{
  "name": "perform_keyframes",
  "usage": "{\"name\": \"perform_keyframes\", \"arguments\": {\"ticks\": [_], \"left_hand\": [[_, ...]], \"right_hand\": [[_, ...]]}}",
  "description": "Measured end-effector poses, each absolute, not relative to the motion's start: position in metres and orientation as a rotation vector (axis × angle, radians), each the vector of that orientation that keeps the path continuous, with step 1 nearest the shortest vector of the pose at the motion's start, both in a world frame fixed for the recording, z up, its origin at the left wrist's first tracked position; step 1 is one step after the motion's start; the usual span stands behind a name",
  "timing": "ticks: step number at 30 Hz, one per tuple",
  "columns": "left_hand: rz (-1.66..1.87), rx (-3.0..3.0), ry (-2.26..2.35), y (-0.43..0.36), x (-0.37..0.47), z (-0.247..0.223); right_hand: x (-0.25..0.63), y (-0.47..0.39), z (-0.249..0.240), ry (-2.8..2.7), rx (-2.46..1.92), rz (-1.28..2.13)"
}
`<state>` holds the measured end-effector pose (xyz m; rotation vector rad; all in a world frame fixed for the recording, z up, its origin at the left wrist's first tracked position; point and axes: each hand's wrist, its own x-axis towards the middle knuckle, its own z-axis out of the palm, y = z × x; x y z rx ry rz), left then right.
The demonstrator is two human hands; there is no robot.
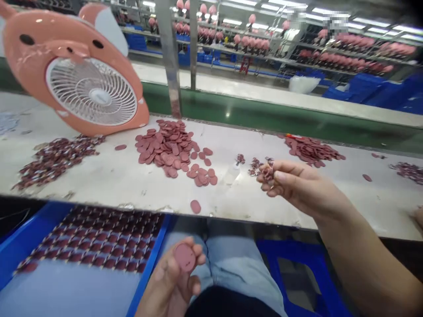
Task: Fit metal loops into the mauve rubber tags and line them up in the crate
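A reddish-pink disc (185, 258) with small slits is held between the thumb and fingers of my left hand (172, 279), low over my lap. Above the white bench (231, 198), my right hand (294, 182) pinches a small dark-red piece (267, 172). Similar small pieces (254, 166) lie on the bench just left of its fingertips. A large pile of pink discs (165, 147) spreads over the middle of the bench, and one single disc (195, 206) rests near the front edge. Another disc pile (312, 150) lies behind my right hand.
A pink animal-shaped fan (139, 94) stands at the back left, beside a heap of small parts (56, 160). Below the bench, a blue bin (150, 268) holds rows of assembled pieces (99, 240). Part of another person's hand (419, 215) shows at the right edge.
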<state>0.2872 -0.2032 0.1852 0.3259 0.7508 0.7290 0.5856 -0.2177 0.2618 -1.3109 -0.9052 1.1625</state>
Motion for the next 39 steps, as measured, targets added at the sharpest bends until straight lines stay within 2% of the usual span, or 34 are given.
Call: {"name": "perform_keyframes", "arguments": {"ticks": [7, 10, 22, 39], "left_hand": [[0.644, 0.295, 0.654, -0.218, 0.284, 0.194], [0.648, 0.329, 0.648, -0.222, 0.278, 0.193], [0.634, 0.413, 0.617, -0.222, 0.277, 0.197], [0.57, 0.34, 0.643, -0.218, 0.282, 0.192]], "right_hand": [[0.496, -0.243, 0.247, -1.023, -1.052, 1.568], [0.481, -0.246, 0.245, -1.048, -1.057, 1.627], [0.476, -0.24, 0.254, -1.833, -1.287, 1.032], [0.483, -0.235, 0.262, -2.199, -1.239, 0.932]]}}
